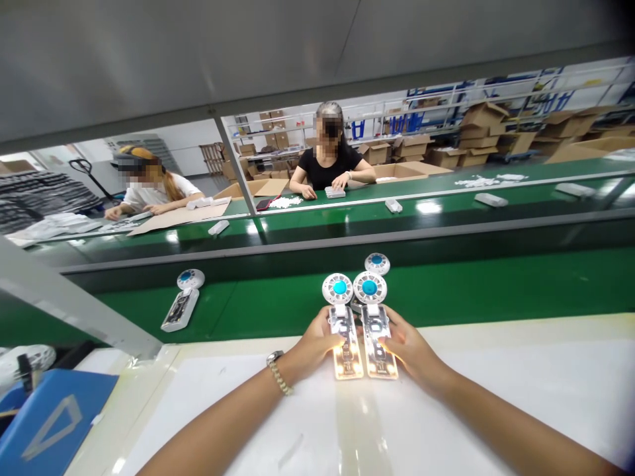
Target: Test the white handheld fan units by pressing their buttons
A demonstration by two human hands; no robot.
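In my left hand (322,340) is a white handheld fan (346,360) with a round slotted head and a bright blue centre. My right hand (403,340) grips a second, matching handheld fan (381,363) right beside it. Both bodies glow orange at their lower ends and show circuit parts, with my thumbs pressed on their fronts. Just behind the right one, another fan head (377,263) shows on the green belt, its body mostly hidden. Farther left on the belt lies one more fan (183,301), its inner parts exposed.
A white worktop (238,423) lies under my forearms, with a blue bin (59,416) at left. Beyond the green belt (496,284), a second belt carries white casings (491,199). Two people sit across from me. A metal post (74,297) and overhead shelf frame the view.
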